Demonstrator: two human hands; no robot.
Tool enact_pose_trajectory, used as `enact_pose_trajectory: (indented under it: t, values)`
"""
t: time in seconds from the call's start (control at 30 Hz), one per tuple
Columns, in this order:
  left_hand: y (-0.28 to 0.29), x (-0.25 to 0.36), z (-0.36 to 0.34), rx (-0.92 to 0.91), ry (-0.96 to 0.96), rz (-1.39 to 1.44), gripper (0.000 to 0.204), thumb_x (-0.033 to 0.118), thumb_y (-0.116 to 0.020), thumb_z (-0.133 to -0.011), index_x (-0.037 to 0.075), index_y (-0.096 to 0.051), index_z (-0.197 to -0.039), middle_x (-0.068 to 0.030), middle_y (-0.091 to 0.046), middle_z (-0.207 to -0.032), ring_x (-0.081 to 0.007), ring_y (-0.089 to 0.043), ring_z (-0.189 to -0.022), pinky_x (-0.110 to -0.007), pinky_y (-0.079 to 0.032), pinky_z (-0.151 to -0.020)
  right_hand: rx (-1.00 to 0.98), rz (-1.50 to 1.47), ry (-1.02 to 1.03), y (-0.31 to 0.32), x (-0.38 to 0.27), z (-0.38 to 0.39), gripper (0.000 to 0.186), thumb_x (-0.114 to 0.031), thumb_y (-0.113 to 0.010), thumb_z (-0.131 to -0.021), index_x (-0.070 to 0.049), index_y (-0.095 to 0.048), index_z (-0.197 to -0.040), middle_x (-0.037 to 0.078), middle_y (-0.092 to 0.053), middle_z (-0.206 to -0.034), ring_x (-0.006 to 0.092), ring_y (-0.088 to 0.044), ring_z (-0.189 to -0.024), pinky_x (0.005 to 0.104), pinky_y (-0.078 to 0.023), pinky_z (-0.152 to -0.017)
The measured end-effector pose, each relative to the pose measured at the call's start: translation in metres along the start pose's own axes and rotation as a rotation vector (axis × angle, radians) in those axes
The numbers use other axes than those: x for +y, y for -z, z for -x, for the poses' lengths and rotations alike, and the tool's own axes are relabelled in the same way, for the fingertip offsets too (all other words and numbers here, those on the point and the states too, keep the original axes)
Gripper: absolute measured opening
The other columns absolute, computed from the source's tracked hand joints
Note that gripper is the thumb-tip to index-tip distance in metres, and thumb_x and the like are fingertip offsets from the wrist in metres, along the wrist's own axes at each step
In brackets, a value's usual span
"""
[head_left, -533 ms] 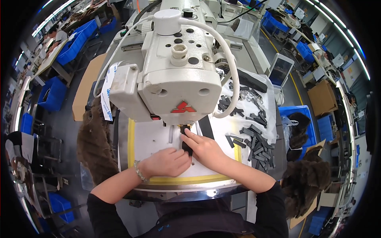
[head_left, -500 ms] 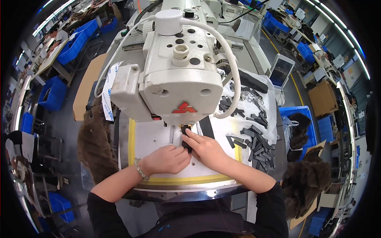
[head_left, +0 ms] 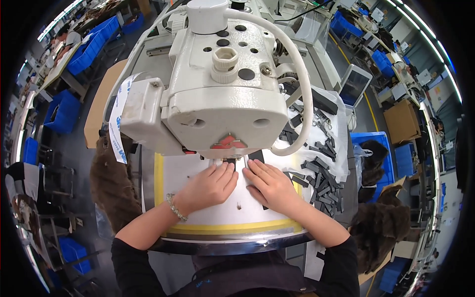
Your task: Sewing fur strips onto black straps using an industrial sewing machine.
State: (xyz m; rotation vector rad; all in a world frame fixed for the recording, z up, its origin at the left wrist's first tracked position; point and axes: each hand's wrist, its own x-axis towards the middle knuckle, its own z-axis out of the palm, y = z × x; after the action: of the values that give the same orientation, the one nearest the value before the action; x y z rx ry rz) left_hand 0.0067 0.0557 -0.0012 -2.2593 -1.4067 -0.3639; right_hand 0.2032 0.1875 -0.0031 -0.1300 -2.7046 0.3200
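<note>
A white sewing machine head (head_left: 222, 109) stands in front of me and hides most of its needle area. Just under its front edge shows the end of a small black strip (head_left: 231, 161). My left hand (head_left: 210, 184), with a beaded bracelet at the wrist, lies with fingers outstretched, its fingertips at that strip. To the right, my right hand (head_left: 271, 185) rests open and flat, fingers pointing at the machine. Its fingertips touch a longer black band (head_left: 256, 157) that runs partly beneath it. Both hands lie on a white work plate (head_left: 222, 218) with yellow tape edging.
Many short black strips (head_left: 324, 185) lie heaped on the right, with metal rings (head_left: 322, 119) behind them. Brown furry material (head_left: 115, 183) hangs at the left. A blue bin (head_left: 388, 168), a tablet-like screen (head_left: 355, 84) and more brown fur (head_left: 381, 227) are on the right.
My right hand has moved right, off the small black strip and onto the longer band. My left hand has uncurled and shifted forward. The machine head appears nearer.
</note>
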Motion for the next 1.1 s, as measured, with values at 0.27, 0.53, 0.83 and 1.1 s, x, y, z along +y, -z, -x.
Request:
enact_pose_trajectory:
  t: [0.27,0.53,0.83,1.1]
  values:
    - [0.003,0.011,-0.004,-0.097,0.223,0.158,0.042,0.025,-0.067,-0.081,-0.002,-0.062,-0.114,-0.0186,-0.063,-0.111,-0.0277,-0.059,-0.103,-0.036,-0.046,-0.092,-0.008,0.016,-0.021,-0.002,-0.001,0.000,0.044,-0.014,-0.072,-0.079,-0.003,-0.062,-0.121,0.017,-0.061,-0.125,0.0317,-0.060,-0.115,0.0400,-0.050,-0.094]
    - [0.001,0.010,-0.002,-0.093,0.229,0.177,0.042,0.023,-0.064,-0.083,-0.002,-0.062,-0.116,-0.0207,-0.062,-0.114,-0.0293,-0.058,-0.104,-0.039,-0.046,-0.095,-0.017,0.006,-0.012,0.001,0.000,-0.001,0.042,-0.013,-0.070,-0.079,-0.001,-0.062,-0.119,0.018,-0.060,-0.125,0.0311,-0.062,-0.110,0.0396,-0.049,-0.095]
    - [-0.002,0.014,0.001,-0.080,0.227,0.186,0.038,0.021,-0.061,-0.085,-0.003,-0.062,-0.114,-0.0214,-0.063,-0.115,-0.0314,-0.059,-0.108,-0.041,-0.045,-0.099,-0.043,-0.030,-0.031,0.002,0.000,-0.001,0.045,-0.013,-0.072,-0.079,-0.003,-0.061,-0.122,0.017,-0.061,-0.126,0.0321,-0.060,-0.116,0.0405,-0.049,-0.096]
    - [-0.003,0.014,0.001,-0.090,0.237,0.191,0.040,0.023,-0.062,-0.084,-0.003,-0.062,-0.114,-0.0212,-0.062,-0.117,-0.0308,-0.059,-0.109,-0.041,-0.044,-0.100,-0.034,-0.014,-0.025,0.002,0.000,0.000,0.044,-0.014,-0.071,-0.080,-0.002,-0.061,-0.121,0.017,-0.060,-0.126,0.0310,-0.060,-0.115,0.0399,-0.048,-0.096]
